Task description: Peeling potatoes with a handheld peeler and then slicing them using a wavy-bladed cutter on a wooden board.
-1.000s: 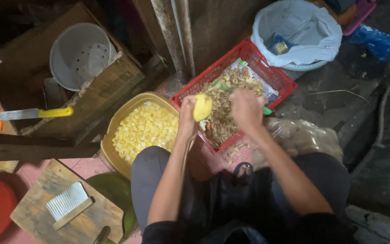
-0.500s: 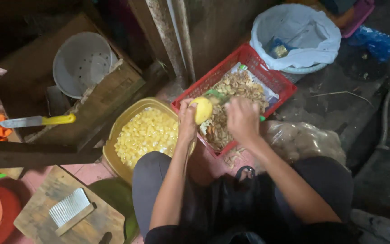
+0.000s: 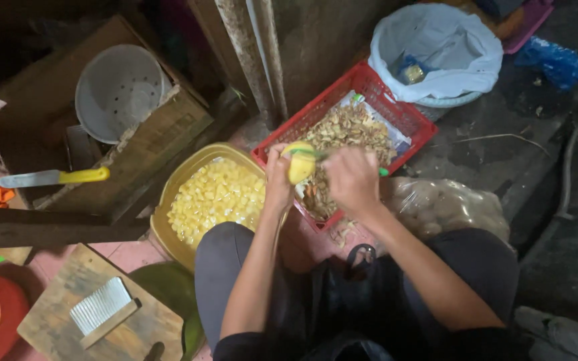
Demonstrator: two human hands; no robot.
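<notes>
Dim, cluttered floor, dark concrete, boxes and basins all round; you sit low with knees apart. Your left hand point(image 3: 277, 182) is closed around a yellow peeled potato point(image 3: 300, 162), held up just above the near edge of the red basket point(image 3: 406, 120). Your right hand point(image 3: 351, 179) is closed on a green-handled peeler point(image 3: 329, 155); the blade end lies across the top of the potato, the handle tip pokes out on the far side of that grip. The blade itself is too small to see.

Risks, as I judge them:
- Left fingertips wrap close under the blade line. A slip on the wet surface could drive the peeler into them.
- The potato looks slick and held by fingers only. It could squirt out of the grip and land in the peelings point(image 3: 349, 130) straight below, or on the floor.
- Peel strips fall just under the grip. Drift left and they land in the yellow tub point(image 3: 168, 227) of cut cubes point(image 3: 219, 194), right beside your left wrist.
- Light is poor, so missed skin patches are likely.

Farther left of the grips: a yellow-handled knife point(image 3: 51, 177) on a cardboard box point(image 3: 168, 127), well apart. White bag-lined bucket point(image 3: 436, 53) sits beyond the basket.
</notes>
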